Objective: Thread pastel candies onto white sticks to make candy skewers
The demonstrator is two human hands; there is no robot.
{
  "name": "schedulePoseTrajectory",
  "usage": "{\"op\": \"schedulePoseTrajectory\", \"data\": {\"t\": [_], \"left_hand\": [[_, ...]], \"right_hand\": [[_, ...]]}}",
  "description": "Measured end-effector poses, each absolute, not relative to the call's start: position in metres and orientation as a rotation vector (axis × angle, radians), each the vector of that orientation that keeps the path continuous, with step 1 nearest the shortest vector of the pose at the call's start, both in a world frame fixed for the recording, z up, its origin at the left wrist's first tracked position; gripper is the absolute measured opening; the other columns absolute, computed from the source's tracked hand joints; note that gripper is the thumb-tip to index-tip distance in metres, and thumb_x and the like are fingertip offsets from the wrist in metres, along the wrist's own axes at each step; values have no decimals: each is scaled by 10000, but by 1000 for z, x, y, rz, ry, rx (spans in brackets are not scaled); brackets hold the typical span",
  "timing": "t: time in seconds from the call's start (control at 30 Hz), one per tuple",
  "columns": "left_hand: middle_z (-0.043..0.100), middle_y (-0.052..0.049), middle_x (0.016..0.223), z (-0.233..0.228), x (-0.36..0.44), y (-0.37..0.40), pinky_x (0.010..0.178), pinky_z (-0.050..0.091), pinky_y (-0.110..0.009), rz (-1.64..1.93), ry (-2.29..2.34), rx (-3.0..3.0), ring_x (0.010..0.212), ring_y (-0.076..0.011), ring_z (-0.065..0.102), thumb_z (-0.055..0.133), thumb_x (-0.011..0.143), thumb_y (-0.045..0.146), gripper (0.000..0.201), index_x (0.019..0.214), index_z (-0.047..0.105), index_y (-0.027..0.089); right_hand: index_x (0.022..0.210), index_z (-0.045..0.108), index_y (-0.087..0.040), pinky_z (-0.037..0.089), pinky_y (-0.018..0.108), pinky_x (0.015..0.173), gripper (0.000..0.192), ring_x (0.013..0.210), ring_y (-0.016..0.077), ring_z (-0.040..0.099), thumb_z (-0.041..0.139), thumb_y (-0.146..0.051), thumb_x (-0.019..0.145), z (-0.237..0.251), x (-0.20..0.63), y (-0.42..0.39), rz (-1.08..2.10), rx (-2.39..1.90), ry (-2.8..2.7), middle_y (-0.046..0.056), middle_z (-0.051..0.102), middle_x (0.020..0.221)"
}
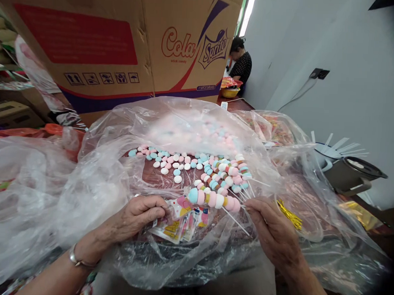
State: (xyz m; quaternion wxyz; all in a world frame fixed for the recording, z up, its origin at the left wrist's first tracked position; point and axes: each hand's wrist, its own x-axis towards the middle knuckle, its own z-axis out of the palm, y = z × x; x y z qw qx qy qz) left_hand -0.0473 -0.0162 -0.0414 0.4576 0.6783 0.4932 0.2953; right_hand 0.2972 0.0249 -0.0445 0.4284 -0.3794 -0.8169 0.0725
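Near the middle of the reddish-brown worktop (pixel 152 175), a skewer of pink, white, light-blue and yellow puffy sweets (pixel 215 200) lies level between two bare hands. The fingers of the right hand (pixel 273 227) pinch its thin stick close to the pink end. The left hand (pixel 145 211), with a silver-coloured bracelet (pixel 77 258) at the wrist, has its fingers closed on the edge of a small clear plastic bag printed in pink and yellow (pixel 180 206). The skewer's light-blue tip is at the right side of this bag; whether it sits inside the opening, I cannot tell.

Just below, on the near side, lies a stack of similar printed bags (pixel 173 230). Beyond the held skewer, to the right, other sweet-laden skewers (pixel 226 177) are heaped together, their white sticks pointing right and near. Loose round pink, white and blue sweets (pixel 177 179) spread farther off, some beneath a large sheet of crumpled clear plastic (pixel 110 117). Right of the right hand is a bundle of shiny gold ties (pixel 290 215). Farther right, a white mug of flat white strips (pixel 321 156) stands beside a grey-brown lidded jug (pixel 352 177). A large printed brown cardboard box (pixel 185 47) rises on the far side.
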Motion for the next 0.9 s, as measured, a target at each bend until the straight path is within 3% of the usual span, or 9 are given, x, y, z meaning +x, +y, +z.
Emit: {"op": "schedulePoseTrajectory", "data": {"t": [0.9], "left_hand": [[611, 5, 741, -39, -47, -9, 646, 433, -229, 573, 1216, 1636, 692, -148, 529, 524, 919, 384, 284, 804, 672, 172]], "right_hand": [[1004, 660, -240, 556, 264, 762, 175, 835, 175, 683, 494, -187, 991, -53, 315, 31, 149, -940, -2128, 39, 698, 908]]}}
